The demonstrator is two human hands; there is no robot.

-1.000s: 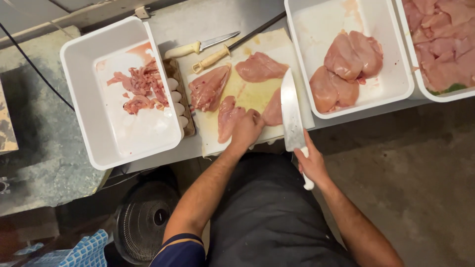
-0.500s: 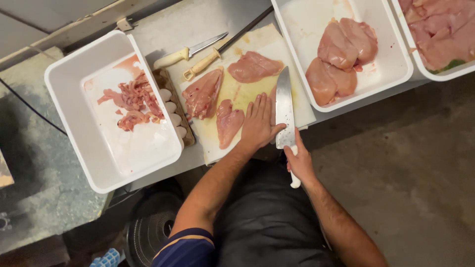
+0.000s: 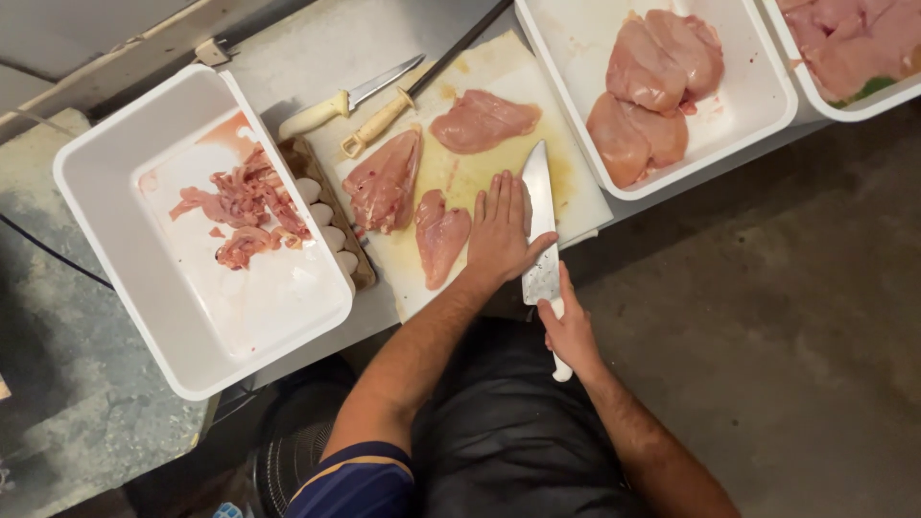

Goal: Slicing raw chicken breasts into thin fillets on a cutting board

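Left hand [image 3: 499, 230] pressed flat, fingers spread, on the yellowed cutting board [image 3: 576, 197]. Right hand [image 3: 568, 331] gripping the white handle of a broad knife [image 3: 539, 221], blade lying just right of that palm. Chicken fillet [image 3: 439, 235] just left of it.

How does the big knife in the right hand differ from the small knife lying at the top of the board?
The big knife has a broad, wide blade; the small knife has a narrow, slim one. The big knife is gripped by the right hand, its blade beside the left hand on the cutting board; the small knife lies untouched on the table. Both have pale handles.
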